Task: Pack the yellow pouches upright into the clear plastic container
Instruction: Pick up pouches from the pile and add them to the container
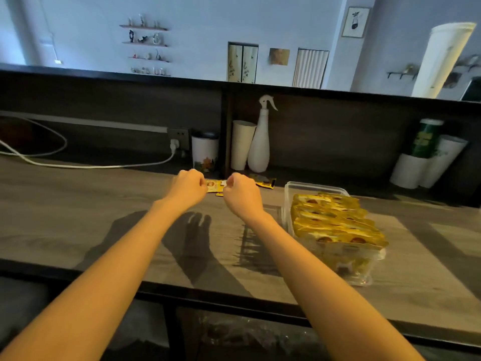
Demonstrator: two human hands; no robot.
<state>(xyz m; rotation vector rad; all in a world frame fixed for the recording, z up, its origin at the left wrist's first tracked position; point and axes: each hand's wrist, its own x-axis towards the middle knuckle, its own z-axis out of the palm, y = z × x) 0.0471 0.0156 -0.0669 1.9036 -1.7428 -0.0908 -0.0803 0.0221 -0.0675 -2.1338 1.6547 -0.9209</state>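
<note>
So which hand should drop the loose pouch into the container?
Right, probably. Both the left hand and right hand pinch the pouch, but the container sits to the right; left would cross over.

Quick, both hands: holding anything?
Left hand: closed, pinching the yellow pouch at its left end.
Right hand: closed, pinching the same pouch's right end.

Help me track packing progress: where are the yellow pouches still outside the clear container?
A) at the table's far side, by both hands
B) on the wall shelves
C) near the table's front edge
A: the loose pouches lie at the far side of the table, between the left hand and right hand, left of the clear container.
</note>
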